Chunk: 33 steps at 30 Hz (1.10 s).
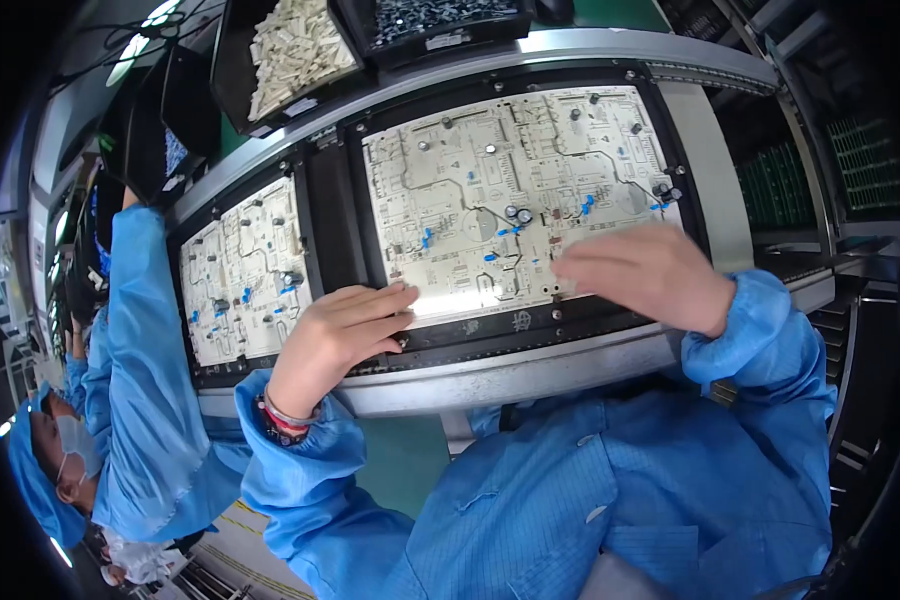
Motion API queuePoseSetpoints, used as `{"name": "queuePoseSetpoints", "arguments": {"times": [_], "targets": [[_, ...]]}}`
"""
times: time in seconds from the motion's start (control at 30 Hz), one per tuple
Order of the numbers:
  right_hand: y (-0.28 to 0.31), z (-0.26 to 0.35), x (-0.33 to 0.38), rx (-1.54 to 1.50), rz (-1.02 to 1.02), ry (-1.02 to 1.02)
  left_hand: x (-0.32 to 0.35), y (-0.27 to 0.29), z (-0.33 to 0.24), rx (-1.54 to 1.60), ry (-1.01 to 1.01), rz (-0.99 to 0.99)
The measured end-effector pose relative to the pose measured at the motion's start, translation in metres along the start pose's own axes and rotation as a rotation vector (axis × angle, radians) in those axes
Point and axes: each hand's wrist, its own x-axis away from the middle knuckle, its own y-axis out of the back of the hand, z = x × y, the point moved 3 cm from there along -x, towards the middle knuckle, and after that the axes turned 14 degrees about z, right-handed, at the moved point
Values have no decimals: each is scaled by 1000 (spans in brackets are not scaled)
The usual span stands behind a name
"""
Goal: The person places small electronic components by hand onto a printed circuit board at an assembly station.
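In front of me lies a white circuit board (pixel 450 190) in a black carrier frame (pixel 360 215). Blue parts, dark cylindrical capacitors (pixel 518 214) and other small components stand on it. My left hand (pixel 335 340) is over the frame's near left corner, its fingers stretched toward the board's edge; I see nothing in them. My right hand (pixel 655 275) hovers over the board's near right part, fingers stretched out to the left and slightly blurred. Its thumb and palm are hidden, and no held thing shows.
Left of it sits a second framed board (pixel 240 270). A metal rail (pixel 510 370) runs along the near side. Beyond the far rail stand black bins with cream parts (pixel 300 55) and dark parts (pixel 440 18). A co-worker's blue sleeve (pixel 145 350) reaches in at left. Racked green boards (pixel 775 190) are right.
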Motion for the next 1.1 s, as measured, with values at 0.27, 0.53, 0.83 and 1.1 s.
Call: {"name": "queuePoseSetpoints", "arguments": {"times": [0.27, 0.53, 0.83, 1.1], "targets": [[32, -37, 59, -201, 127, -47, -19, 19, 3, -322, -252, 147], [20, -44, 76, -55, 134, 93, -25, 13, -8, -893, -515, 303], [6, -37, 72, 156, 20, 79, -22, 9, -14, -981, -528, 347], [12, -21, 63, 150, 36, -203, -20, -17, 14, -1114, -773, 187]]}}
